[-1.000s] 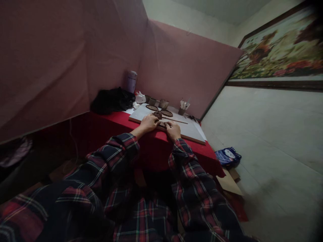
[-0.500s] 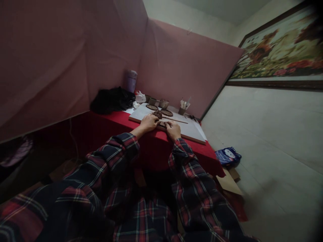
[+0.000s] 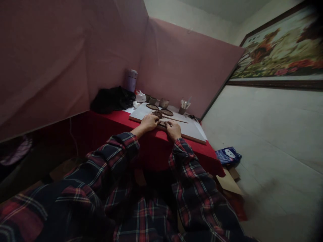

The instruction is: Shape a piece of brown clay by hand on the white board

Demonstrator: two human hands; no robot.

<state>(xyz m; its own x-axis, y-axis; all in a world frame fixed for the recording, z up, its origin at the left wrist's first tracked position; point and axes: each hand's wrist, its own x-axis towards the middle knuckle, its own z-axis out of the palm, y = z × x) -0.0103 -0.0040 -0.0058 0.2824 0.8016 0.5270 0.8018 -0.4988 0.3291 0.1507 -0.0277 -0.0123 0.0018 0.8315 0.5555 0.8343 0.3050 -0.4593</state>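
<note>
Both hands work close together at the front edge of a pale board (image 3: pixel 194 132). My left hand (image 3: pixel 149 122) is closed, with its fingertips on one end of a small flat brown piece of what looks like clay (image 3: pixel 162 124). At the other end, my right hand (image 3: pixel 173 129) pinches the same piece, partly hiding it. Just beyond my left fingers sits a rough brown clay lump (image 3: pixel 157 114). A thin brown strip or stick (image 3: pixel 175 119) runs rightward across the board. Two round dark-rimmed discs, a left one (image 3: pixel 152 107) and a right one (image 3: pixel 167 112), lie farther back.
A black plastic bag (image 3: pixel 113 99) and a purple bottle (image 3: pixel 132 80) stand at the back left. Small pots (image 3: pixel 164 103) and a tool cup (image 3: pixel 182 110) line the rear. Red cloth (image 3: pixel 153 148) covers the table; a tiled wall (image 3: pixel 264 134) bounds the right.
</note>
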